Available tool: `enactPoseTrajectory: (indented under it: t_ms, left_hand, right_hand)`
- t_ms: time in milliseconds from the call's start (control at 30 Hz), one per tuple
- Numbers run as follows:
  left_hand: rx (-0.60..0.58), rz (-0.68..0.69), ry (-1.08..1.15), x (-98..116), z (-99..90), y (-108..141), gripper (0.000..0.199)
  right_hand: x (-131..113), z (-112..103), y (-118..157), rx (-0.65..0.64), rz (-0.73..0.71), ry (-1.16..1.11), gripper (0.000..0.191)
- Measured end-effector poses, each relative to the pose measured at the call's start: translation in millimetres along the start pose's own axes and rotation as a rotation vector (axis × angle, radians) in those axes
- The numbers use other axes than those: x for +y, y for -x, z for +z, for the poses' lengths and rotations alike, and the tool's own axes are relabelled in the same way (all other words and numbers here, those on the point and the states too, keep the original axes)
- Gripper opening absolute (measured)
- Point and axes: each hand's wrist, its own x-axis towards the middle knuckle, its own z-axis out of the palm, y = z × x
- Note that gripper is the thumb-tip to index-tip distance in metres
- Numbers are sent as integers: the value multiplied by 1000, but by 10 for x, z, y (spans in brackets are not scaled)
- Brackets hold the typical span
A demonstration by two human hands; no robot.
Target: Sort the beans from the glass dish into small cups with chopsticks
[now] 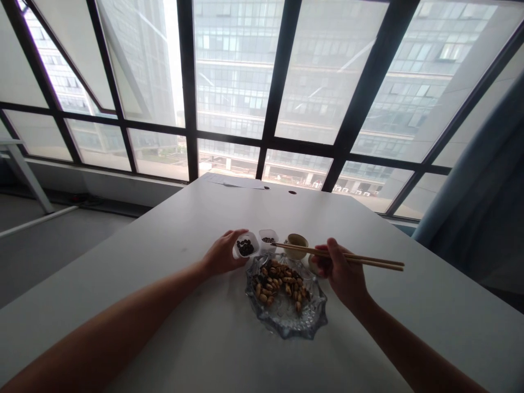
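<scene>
My left hand (226, 252) is wrapped round a small white plastic cup (254, 246) with dark beans or seeds (245, 247) inside. In my right hand (341, 268) is a pair of wooden chopsticks (368, 261), pointing left, their tips over a second white cup (268, 234) holding small dark bits. Behind the chopsticks stands a beige ceramic cup (296, 240); another light round item (313, 264) is partly hidden by my right fingers. A scalloped glass dish (315, 319) with peanut-like nuts (272, 284) sits between my hands, nearer to me.
The white table (196, 333) reaches to the windows. Papers (237, 180) and two small dark round spots (292, 192) are at its far end. A blue curtain (470, 164) hangs at the right, and a white metal frame (30, 177) stands at the left.
</scene>
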Motion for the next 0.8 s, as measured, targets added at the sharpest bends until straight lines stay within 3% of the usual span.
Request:
enactPoseTrajectory:
  t_ms: [133, 267, 333, 500, 667, 800]
  left_hand:
    - [-3, 1, 20, 7, -7, -2, 70]
    - [-1, 8, 27, 5, -8, -9, 71]
    - [2, 2, 30, 7, -7, -11, 71]
    - [-24, -33, 46, 22, -11, -14, 70]
    - [-32, -47, 47, 15, -8, -21, 69]
    - [-23, -69, 38, 12, -4, -20, 68]
  right_hand:
    - [-74, 282, -34, -89, -177, 136, 46]
    - [16, 498, -140, -352, -194, 308, 46]
    - [17, 530, -184, -417, -190, 346, 47]
    - [-243, 356, -133, -367, -124, 297, 57]
    - [-370, 99, 122, -543, 166, 361, 58]
    - [-260, 38, 234, -554, 119, 375, 48]
